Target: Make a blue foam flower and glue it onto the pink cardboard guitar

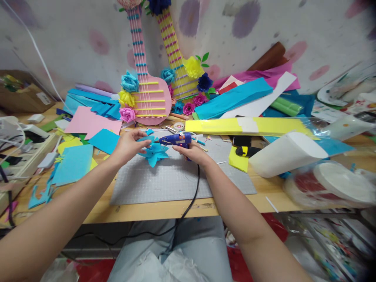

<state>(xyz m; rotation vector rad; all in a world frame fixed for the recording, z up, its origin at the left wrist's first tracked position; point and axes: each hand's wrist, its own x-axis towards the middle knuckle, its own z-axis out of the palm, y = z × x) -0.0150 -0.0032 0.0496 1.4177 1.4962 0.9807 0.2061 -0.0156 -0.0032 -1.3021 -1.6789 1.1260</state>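
My right hand [194, 151] is wrapped round a blue hot glue gun [176, 140] with a small lit red spot on its side. The gun's nozzle points left, over a blue paper flower [155, 156] with pointed petals. My left hand [132, 144] is at the flower's left side, its fingers closed on a blue paper piece at the flower's upper edge. Both hands are above a grey cutting mat [176, 187]. The glue gun's black cord [196, 192] runs down over the table's front edge.
A pink paper guitar [155, 102] and a yellow one [183, 83] lean on the back wall. Paper sheets [73, 164] and a power strip [29, 168] are on the left. A yellow paper pack [217, 126], white roll [289, 154] and plastic tub [340, 182] are on the right.
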